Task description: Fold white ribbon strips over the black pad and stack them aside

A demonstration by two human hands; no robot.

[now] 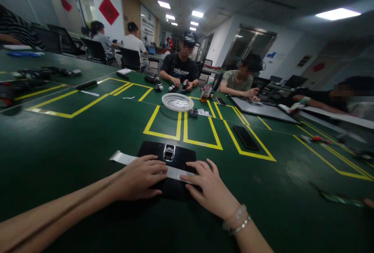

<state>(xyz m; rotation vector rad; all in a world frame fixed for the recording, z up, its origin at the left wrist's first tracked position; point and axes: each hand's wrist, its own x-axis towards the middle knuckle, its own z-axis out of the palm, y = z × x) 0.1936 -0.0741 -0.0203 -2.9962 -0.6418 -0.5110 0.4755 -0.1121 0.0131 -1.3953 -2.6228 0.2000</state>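
A black flat plate lies on the green table in front of me, with a small metal-framed rectangular opening near its far edge. Across the plate runs a pale flat ribbon cable, whose end with a connector sticks out past the left side. My left hand rests palm down over the cable and the plate's left part, its fingers stretched out. On the right part, my right hand lies with fingers spread, fingertips touching the cable. The cable's right end is hidden under this hand.
Yellow tape outlines mark the table. Beyond the plate are a white plastic basket, a black phone and a bottle. A person sits opposite handling small parts; another person works at the right beside a large panel.
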